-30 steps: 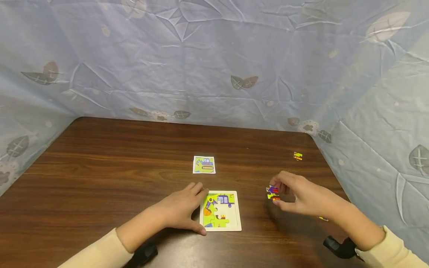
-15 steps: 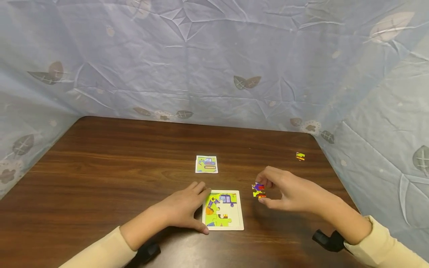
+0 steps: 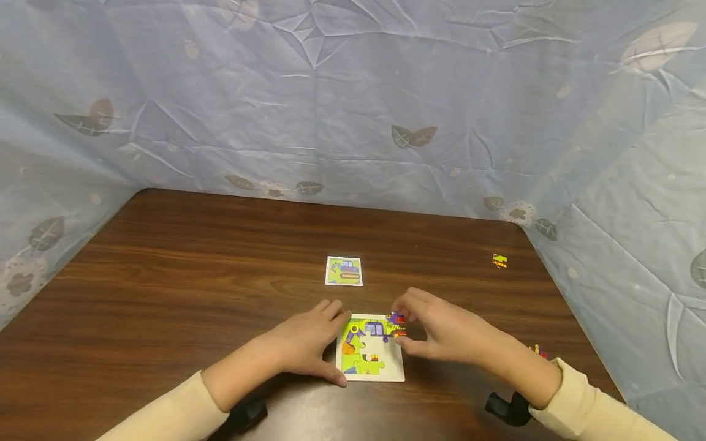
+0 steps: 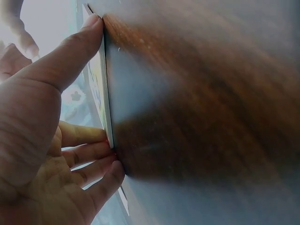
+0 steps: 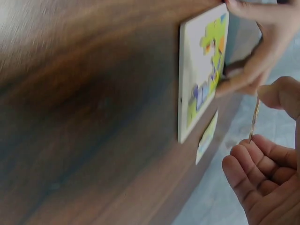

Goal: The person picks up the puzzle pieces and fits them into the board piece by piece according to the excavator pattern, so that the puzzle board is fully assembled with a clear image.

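Puzzle board (image 3: 394,369): I see it flat on the table (image 3: 220,257), with a bare gap from its middle out to four o'clock.
Held piece (image 3: 396,324): it hangs over the board's edge between one and two o'clock, apart from it. I think its knobs could bump the pieces in the board if it comes down turned wrong, and then it may sit crooked.
Laid pieces (image 3: 366,367): I guess a hard sideways push could pop them up, since the gap leaves some edges loose.
Thin edges: only fingertips have the held piece, so too big a squeeze might flip it away.
Sleeve piece (image 3: 539,351): it lies at three o'clock from the board, by the right sleeve (image 3: 595,401). The cuff could drag it.
Left hand (image 3: 303,338): spread wide, thumb on the board's seven o'clock corner, fingers at its eleven o'clock corner. If it lets go, the board might slide.
Right hand (image 3: 436,327): nearly closed, pinching the held piece between thumb and fingertips.
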`<state>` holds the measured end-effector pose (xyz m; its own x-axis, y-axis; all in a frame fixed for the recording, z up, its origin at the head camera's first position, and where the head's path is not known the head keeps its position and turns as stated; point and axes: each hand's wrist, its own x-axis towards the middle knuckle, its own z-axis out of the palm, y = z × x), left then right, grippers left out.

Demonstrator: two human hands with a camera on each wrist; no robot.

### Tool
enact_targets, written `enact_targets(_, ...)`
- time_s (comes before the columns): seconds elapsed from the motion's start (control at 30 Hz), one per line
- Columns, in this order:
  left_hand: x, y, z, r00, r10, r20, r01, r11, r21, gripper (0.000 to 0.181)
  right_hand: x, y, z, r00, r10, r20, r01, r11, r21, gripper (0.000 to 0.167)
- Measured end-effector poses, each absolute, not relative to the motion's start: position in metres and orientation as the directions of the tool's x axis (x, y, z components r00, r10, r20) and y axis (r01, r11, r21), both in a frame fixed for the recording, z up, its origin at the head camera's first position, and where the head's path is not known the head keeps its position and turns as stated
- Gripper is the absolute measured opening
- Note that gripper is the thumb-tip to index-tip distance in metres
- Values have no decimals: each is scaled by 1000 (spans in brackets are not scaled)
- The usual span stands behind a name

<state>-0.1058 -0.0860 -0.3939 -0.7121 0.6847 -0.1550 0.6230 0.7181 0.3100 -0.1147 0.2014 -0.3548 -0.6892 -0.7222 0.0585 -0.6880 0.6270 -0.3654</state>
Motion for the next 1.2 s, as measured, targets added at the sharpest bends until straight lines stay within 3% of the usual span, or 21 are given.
enact_targets(0.4, -107, -85, -396, -710, 686, -156, 625, 717, 310, 111, -109, 171, -371, -694, -720, -10, -667, 648, -366, 39)
enact_targets(0.8, -106, -85, -395, -713, 685, -151, 621, 717, 318, 111, -103, 162, -387, -681, -731, -46, -702, 669, -245, 38)
enact_targets(1.2, -106, -85, -394, -710, 688, -151, 624, 714, 318, 113, -103, 162, -391, -689, -723, -48, -697, 680, -229, 39)
